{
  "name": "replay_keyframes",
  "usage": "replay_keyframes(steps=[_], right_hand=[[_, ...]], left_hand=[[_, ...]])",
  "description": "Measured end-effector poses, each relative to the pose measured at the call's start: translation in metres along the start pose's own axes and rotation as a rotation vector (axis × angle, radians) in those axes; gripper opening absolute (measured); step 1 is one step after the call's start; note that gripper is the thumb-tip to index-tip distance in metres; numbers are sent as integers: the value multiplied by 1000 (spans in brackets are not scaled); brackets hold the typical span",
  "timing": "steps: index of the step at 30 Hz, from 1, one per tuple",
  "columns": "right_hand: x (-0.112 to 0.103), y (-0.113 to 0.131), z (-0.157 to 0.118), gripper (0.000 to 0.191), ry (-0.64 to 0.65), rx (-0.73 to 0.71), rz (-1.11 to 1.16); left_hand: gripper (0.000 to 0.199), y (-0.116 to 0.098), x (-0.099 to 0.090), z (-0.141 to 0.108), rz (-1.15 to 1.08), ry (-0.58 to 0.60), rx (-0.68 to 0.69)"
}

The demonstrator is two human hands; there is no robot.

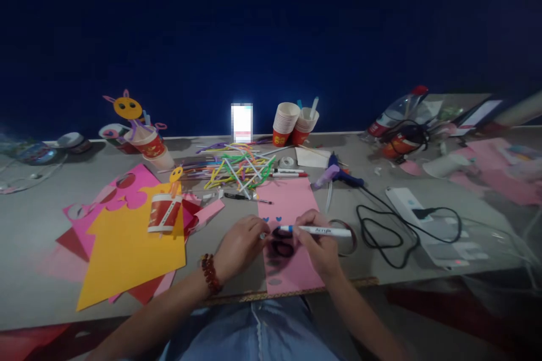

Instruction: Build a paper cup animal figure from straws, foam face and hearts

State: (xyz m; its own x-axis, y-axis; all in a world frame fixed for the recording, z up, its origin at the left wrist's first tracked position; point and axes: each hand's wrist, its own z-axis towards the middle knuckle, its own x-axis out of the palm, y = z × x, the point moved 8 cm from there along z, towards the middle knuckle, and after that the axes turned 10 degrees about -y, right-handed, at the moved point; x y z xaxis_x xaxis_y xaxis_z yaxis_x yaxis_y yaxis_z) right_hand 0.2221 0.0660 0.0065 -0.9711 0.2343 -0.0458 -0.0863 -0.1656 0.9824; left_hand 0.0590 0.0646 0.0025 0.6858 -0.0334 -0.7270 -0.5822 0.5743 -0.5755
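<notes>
On the long pink paper (292,279) lie two small blue hearts and dark round shapes. My right hand (319,242) holds a white marker labelled Acrylic (326,231), its blue end pointing left over the paper. Close by, at the paper's left edge, my left hand (243,245) has its fingers pinched together near a small pale object (262,236), too small to name. A bracelet of dark red beads (210,273) circles the left wrist. Above both hands a black pen (237,196) lies on the table.
Orange paper (135,254) with a red cup (164,213) is at left. Colourful pipe cleaners (243,166), stacked paper cups (284,124) and a lit screen (241,122) stand behind. A blue glue gun (342,172), black cable (381,262) and white power strip (417,225) are at right.
</notes>
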Motion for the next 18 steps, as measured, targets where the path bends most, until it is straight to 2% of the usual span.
replay_keyframes(steps=[3, 5, 12, 15, 18], right_hand=[[14, 29, -13, 12, 101, -74, 19], [20, 38, -19, 12, 119, -114, 15], [34, 30, -32, 9, 144, -99, 8], [40, 31, -38, 9, 179, -112, -25], [47, 28, -42, 11, 207, -55, -11]], left_hand=[[8, -3, -8, -2, 7, 10, -37], [9, -5, -10, -6, 20, 33, -52], [16, -3, -8, -20, 137, 174, -67], [16, -7, -8, -25, 177, 238, -72], [16, -14, -10, -32, 191, 298, -82]])
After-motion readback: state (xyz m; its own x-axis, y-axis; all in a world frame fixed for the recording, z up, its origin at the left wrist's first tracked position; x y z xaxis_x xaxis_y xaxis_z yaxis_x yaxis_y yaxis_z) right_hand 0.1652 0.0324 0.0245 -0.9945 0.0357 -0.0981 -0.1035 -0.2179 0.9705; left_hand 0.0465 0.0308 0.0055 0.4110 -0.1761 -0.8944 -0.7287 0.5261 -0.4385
